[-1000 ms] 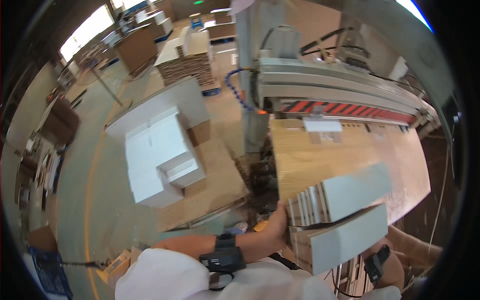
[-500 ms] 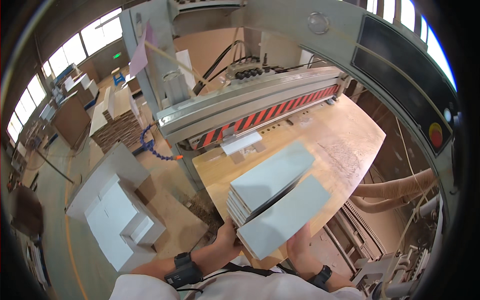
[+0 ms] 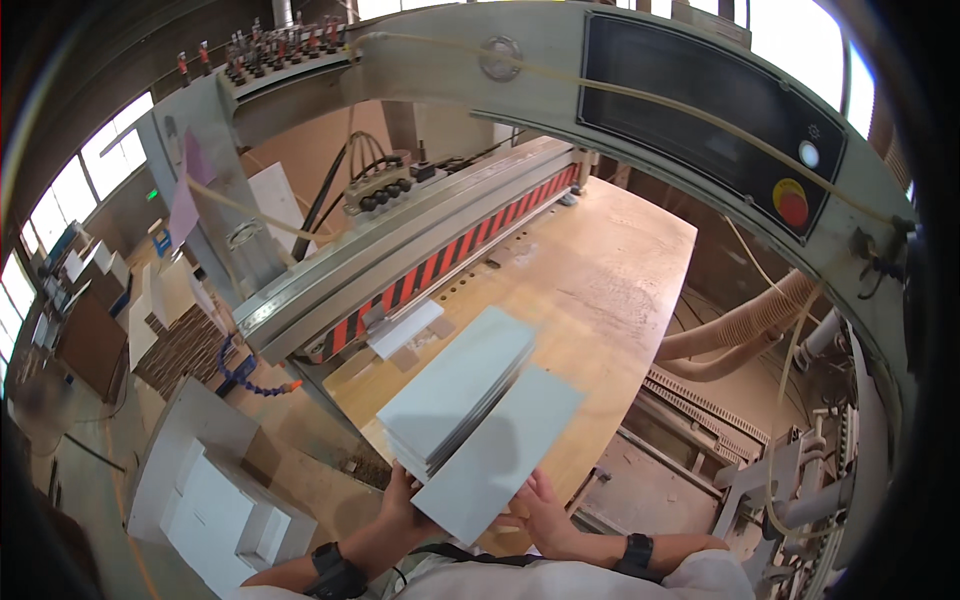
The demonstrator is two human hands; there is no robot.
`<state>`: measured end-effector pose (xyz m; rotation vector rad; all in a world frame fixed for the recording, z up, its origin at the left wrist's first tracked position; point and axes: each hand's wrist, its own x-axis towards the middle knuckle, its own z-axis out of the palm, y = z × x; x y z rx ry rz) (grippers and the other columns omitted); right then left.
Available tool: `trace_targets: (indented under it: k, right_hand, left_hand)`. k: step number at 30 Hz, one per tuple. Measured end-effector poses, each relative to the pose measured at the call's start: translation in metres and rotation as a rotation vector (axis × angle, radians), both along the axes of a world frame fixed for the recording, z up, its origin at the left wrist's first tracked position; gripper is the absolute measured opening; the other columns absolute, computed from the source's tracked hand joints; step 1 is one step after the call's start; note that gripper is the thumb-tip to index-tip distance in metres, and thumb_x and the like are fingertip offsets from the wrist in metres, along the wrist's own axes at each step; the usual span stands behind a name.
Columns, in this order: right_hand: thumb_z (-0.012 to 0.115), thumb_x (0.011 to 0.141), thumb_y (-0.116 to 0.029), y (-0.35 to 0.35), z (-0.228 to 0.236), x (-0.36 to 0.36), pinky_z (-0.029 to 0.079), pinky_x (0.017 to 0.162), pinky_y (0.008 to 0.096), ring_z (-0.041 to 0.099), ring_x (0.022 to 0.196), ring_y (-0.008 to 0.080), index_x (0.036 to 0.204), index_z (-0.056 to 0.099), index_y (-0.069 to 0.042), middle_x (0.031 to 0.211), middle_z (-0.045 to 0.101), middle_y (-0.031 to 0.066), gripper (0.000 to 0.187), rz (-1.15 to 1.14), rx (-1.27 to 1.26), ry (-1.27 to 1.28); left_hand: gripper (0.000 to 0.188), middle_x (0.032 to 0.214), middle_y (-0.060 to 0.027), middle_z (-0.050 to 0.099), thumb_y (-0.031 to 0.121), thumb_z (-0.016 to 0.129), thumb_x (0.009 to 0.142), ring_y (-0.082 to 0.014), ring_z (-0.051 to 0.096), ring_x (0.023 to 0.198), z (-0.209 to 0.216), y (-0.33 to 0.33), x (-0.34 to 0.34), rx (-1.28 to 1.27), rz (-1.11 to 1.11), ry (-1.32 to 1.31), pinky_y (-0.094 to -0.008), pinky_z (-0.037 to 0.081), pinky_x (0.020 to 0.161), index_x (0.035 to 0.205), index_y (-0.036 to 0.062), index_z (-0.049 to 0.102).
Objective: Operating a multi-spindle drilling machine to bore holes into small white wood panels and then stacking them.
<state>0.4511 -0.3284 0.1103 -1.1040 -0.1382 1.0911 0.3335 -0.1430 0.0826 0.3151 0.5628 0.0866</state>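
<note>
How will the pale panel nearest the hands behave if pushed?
The pale panel looks stiff: flat, with no visible sag. It probably won't roll, given its flat rectangular shape. Its smooth-looking face might be slippery.

The left forearm (image 3: 368,548) is angled inward, its left hand (image 3: 397,508) partly hidden. The right forearm (image 3: 597,546) is directed leftward, with the right hand's (image 3: 545,517) visible fingers (image 3: 541,486) slightly bent. Both hands are held apart, before the trunk.
</note>
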Motion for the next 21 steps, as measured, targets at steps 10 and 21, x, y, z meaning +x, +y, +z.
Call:
trace_targets:
  k: [10,21]
  right_hand:
    - [0.051,0.088,-0.024,0.013,-0.018,0.007,0.046,0.077,0.0317,0.044,0.109,0.0198,0.139,0.002,-0.009,0.136,0.029,0.0047,0.072,-0.066,-0.035,-0.079]
    - [0.046,0.090,-0.034,0.060,-0.006,0.099,0.041,0.064,0.0253,0.046,0.080,0.0082,0.132,0.030,-0.015,0.093,0.050,-0.0024,0.049,-0.328,0.018,-0.136]
  left_hand:
    - [0.049,0.117,-0.0101,0.051,0.042,0.036,0.090,-0.0248,0.053,0.104,0.008,0.008,0.020,0.301,-0.048,-0.125,-0.0398,0.043,0.090,0.122,0.0061,0.044]
    - [0.058,0.123,-0.0187,0.035,0.053,0.039,0.083,-0.0363,0.035,0.116,0.054,0.034,0.149,0.282,-0.074,0.147,-0.0550,0.039,0.089,0.122,0.0104,0.040]
